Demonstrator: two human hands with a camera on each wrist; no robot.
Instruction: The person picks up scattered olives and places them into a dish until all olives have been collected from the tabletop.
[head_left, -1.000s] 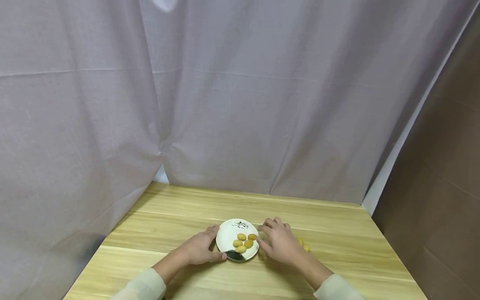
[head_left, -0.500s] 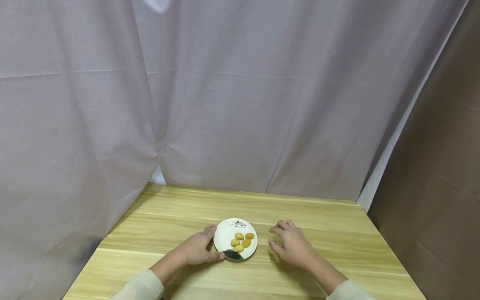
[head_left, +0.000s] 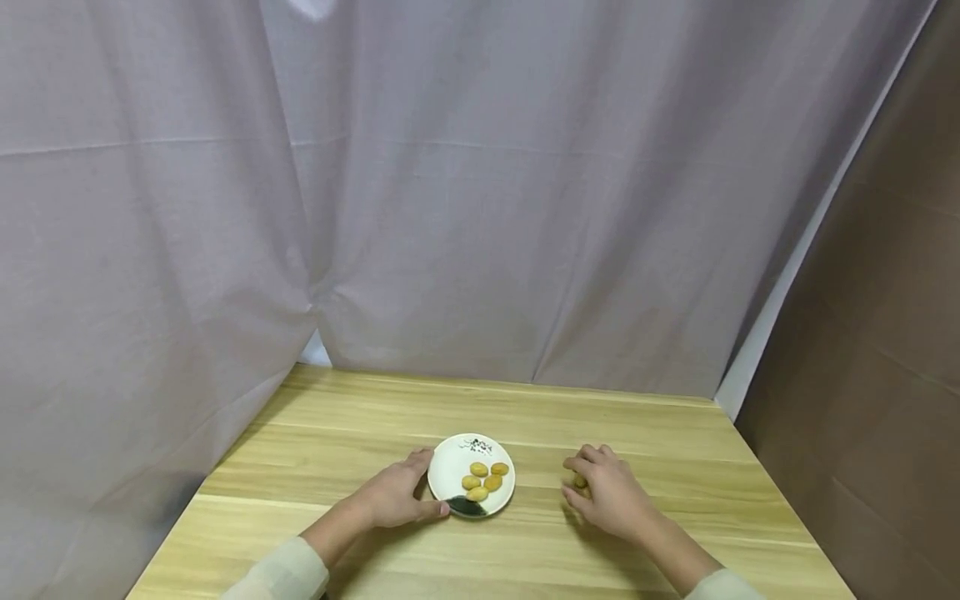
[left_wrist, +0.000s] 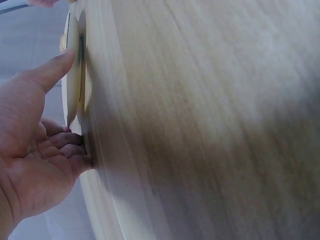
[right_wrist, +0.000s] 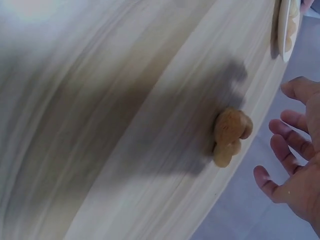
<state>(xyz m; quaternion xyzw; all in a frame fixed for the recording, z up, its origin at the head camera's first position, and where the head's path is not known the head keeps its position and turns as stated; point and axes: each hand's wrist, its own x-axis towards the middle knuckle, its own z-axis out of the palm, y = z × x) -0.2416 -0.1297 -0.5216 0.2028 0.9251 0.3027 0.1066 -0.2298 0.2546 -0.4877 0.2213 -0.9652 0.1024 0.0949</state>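
Note:
On the table stands a small round white plate (head_left: 448, 468) with a dark sprig pattern and a dark green patch at its near rim. Several small oval yellow-orange pieces (head_left: 492, 482), whose kind I cannot make out, lie on its right half. My left hand (head_left: 396, 497) holds the plate at its left side, thumb on the near rim and fingers on the far side. To the right of the plate, my right hand (head_left: 611, 496) hovers with loosely bent fingers and thumb apart, above more loose oval pieces (right_wrist: 229, 131). In the right wrist view, a space shows between its fingers and that pile.
A light wood-grain table (head_left: 375, 417) carries everything. Grey cloth (head_left: 480, 208) hangs behind and at the left, and a brown panel (head_left: 862, 375) rises along the right side.
My right hand has drawn back from the plate's right rim and moved right, over the loose pieces. My left hand still holds the plate; the pieces on it look unchanged.

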